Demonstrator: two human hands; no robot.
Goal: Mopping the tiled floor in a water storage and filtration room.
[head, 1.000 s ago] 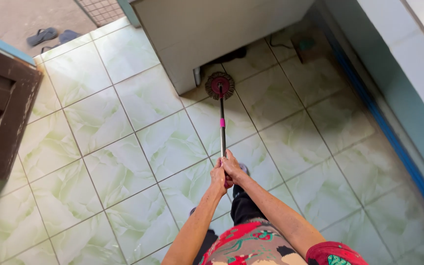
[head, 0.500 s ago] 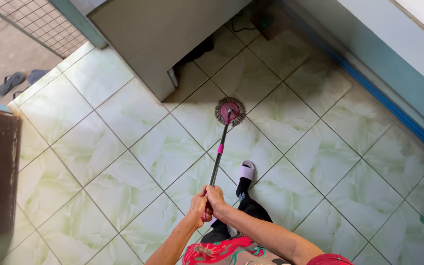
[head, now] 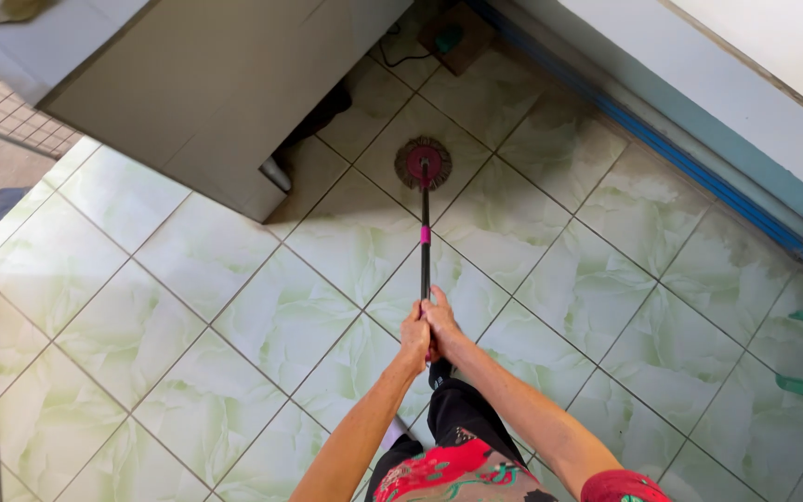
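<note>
Both the left hand [head: 414, 336] and the right hand [head: 440, 323] were clamped together on the mop handle [head: 425, 251]. Ahead of them the round mop head [head: 422, 163] rested on the tiled floor [head: 234, 307], near a grey cabinet [head: 206, 84].

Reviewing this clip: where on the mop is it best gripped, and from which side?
On the upper end of the mop handle, from the person's side, where the left hand and right hand wrap it. The thin straight pole slants away to the round mop head on the tiles.
</note>
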